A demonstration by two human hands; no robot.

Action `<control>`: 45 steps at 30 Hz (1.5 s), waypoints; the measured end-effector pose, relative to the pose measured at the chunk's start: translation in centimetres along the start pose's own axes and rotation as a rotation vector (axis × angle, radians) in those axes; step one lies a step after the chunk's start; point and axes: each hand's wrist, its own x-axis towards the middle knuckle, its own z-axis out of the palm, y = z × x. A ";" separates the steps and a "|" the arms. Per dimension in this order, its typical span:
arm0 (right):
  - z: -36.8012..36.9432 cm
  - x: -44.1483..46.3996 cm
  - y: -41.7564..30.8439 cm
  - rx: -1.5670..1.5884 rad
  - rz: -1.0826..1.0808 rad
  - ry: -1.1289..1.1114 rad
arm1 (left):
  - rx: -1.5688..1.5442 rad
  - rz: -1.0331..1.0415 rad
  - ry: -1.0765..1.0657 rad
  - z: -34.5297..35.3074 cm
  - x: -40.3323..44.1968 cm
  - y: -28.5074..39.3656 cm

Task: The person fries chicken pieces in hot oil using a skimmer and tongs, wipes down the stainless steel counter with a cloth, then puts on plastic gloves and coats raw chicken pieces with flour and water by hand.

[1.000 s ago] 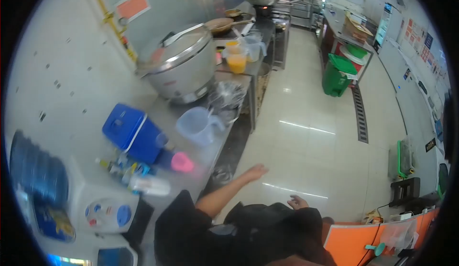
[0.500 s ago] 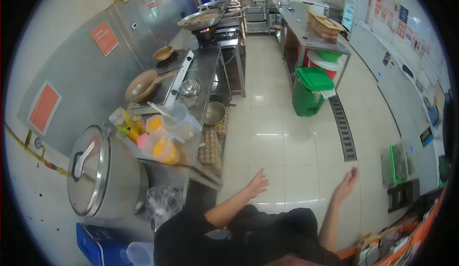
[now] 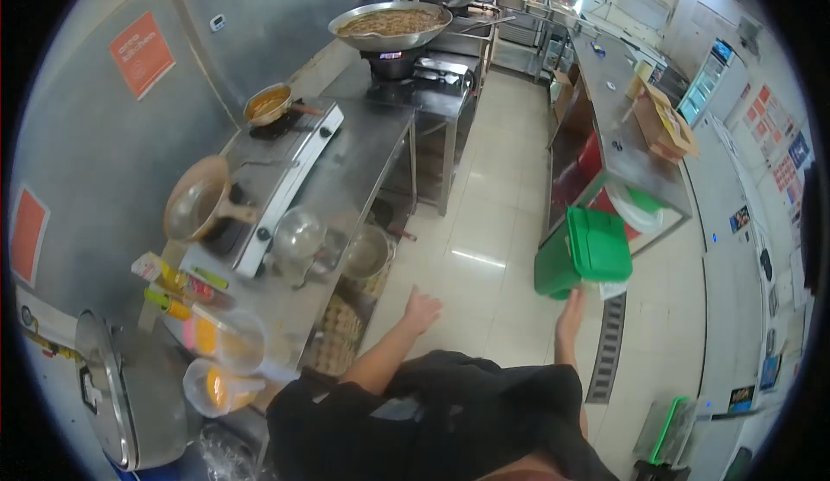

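Note:
My left hand (image 3: 422,310) is held out over the tiled floor, fingers apart, with nothing in it. It is nearest to the shelf of egg trays (image 3: 339,330) under the steel counter. Farther right, my right hand (image 3: 571,308) is raised just below the green bin (image 3: 584,254) in view; its fingers are extended and it holds nothing. On the counter (image 3: 363,148) to the left are a two-burner stove (image 3: 290,189), a brown pan (image 3: 195,200), a small pan (image 3: 268,104), a metal bowl (image 3: 300,232) and jugs with orange contents (image 3: 222,388).
A large wok of food (image 3: 391,25) stands on a burner beyond the counter. A big pot (image 3: 138,394) is at lower left. On the right, a steel table (image 3: 609,109) bears a cardboard box (image 3: 661,124). A floor drain (image 3: 608,347) runs beside the bin.
The view has moved forward along the aisle, so the stove, wok and green bin appear closer. Both arms have shifted left in view, and the blue box has mostly left the frame.

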 end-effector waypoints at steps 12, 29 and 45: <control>19.1 36.6 3.1 0.012 -0.088 0.103 | 0.363 -0.085 -0.180 39.7 28.3 12.6; 44.6 98.2 -13.3 0.195 -0.424 -0.553 | -0.972 0.568 -0.102 41.3 64.9 54.1; 84.9 124.6 -20.5 -0.956 -1.371 -1.283 | -1.039 1.099 0.306 48.1 65.6 53.6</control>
